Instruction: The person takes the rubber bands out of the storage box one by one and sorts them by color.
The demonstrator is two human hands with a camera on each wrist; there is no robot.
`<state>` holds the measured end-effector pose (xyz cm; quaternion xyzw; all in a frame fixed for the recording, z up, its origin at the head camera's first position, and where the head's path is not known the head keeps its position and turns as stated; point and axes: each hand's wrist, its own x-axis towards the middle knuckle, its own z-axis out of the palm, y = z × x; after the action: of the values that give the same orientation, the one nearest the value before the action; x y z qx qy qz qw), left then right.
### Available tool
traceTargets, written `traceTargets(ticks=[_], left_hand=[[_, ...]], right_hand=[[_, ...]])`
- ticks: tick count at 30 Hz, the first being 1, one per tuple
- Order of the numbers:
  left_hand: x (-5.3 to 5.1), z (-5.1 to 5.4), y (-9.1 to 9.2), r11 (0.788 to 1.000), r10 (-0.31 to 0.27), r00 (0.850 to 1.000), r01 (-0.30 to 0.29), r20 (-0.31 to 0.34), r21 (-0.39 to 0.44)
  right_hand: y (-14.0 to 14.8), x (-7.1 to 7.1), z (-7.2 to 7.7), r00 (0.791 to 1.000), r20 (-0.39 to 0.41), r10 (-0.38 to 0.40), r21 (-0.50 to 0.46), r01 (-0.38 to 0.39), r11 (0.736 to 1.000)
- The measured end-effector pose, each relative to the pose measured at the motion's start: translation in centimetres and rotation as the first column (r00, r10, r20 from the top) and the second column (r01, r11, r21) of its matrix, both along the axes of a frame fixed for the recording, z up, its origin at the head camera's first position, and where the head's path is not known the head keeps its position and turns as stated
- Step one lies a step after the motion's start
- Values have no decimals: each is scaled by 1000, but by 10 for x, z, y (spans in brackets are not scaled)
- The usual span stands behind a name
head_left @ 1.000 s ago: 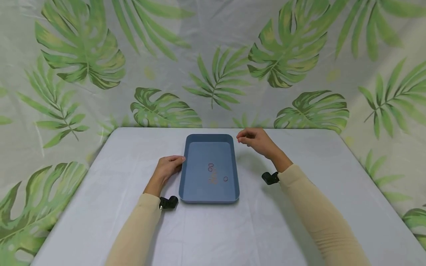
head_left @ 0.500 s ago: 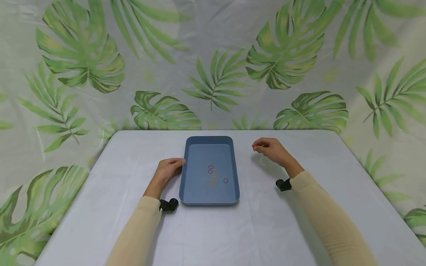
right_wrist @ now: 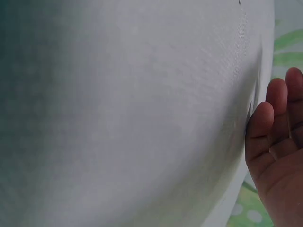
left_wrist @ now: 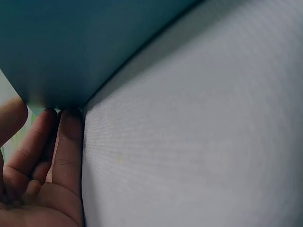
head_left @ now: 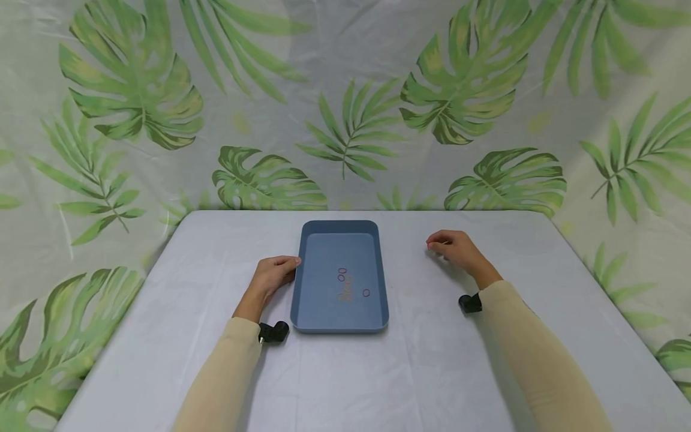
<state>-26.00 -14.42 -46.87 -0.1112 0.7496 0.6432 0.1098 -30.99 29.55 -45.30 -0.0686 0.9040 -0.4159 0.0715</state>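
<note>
My left hand [head_left: 272,276] is at the left side of a blue-grey tray [head_left: 340,329]. In the left wrist view its fairly straight fingers [left_wrist: 68,151] touch the outside of the tray wall [left_wrist: 85,52]. Well right of the tray, just above the white table, my right hand [head_left: 456,247] pinches a small red thing [head_left: 429,242] between thumb and fingertips. It looks like a red band, mostly hidden by the fingers. Thin red rings [head_left: 366,293] lie on the tray floor, beside a loose cluster of thin tan bands [head_left: 345,290]. The right wrist view shows only part of the right hand [right_wrist: 279,151].
A white cloth [head_left: 345,384] covers the table. Behind it hangs a leaf-patterned curtain [head_left: 345,120]. Each wrist wears a small black camera, one on the left [head_left: 274,332] and one on the right [head_left: 470,303].
My right hand has moved from the tray's far right corner out to the right and slightly nearer, still pinching the red thing. The left hand and the tray have stayed put.
</note>
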Motion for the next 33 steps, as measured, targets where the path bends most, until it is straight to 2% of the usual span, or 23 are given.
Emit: traceTargets(ticks=[11, 24, 28, 33], left_hand=[[-1, 2, -1, 1000, 8, 1000, -8, -3, 6], [0, 2, 1, 1000, -4, 1000, 4, -7, -1], [0, 2, 1, 1000, 0, 1000, 0, -8, 3], [0, 2, 0, 1000, 1, 1000, -1, -3, 13]], right_hand=[[-7, -4, 4, 1000, 18, 4, 30, -4, 1000], [-8, -9, -2, 999, 38, -18, 58, 16, 998], [-7, -10, -3, 999, 33, -18, 56, 16, 998], [-7, -10, -1, 997, 65, -34, 20, 33, 999]])
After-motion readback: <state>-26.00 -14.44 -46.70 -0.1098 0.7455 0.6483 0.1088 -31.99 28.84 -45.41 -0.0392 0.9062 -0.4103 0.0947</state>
